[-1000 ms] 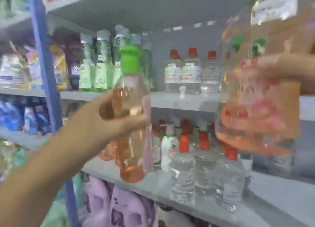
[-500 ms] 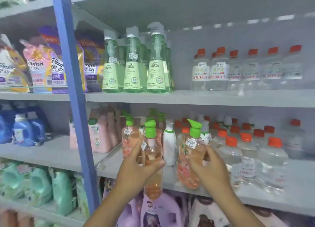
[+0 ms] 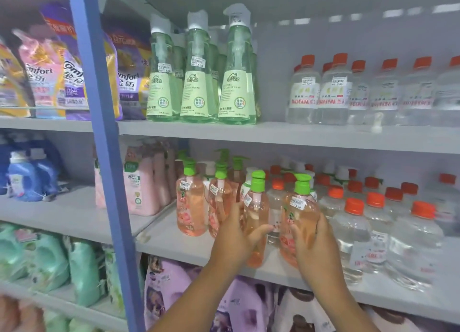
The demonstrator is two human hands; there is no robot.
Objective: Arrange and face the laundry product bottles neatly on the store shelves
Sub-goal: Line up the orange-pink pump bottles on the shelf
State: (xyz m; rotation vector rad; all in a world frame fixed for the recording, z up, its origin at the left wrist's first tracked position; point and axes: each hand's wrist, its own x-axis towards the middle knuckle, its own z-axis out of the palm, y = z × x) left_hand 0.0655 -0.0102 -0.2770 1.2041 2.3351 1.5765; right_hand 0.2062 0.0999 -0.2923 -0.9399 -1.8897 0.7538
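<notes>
Head view: our left hand [image 3: 235,234] grips one pink pump bottle [image 3: 256,217], our right hand [image 3: 312,242] another [image 3: 300,214], both at the middle shelf [image 3: 179,244] edge. We judge them mid-placement; next, seat them upright, labels forward, beside the pink row [image 3: 191,202]

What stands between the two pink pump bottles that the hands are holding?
In the head view, a clear bottle with an orange cap stands behind the gap between the left-held pink bottle and the right-held pink bottle. In front, the shelf is bare.
</notes>
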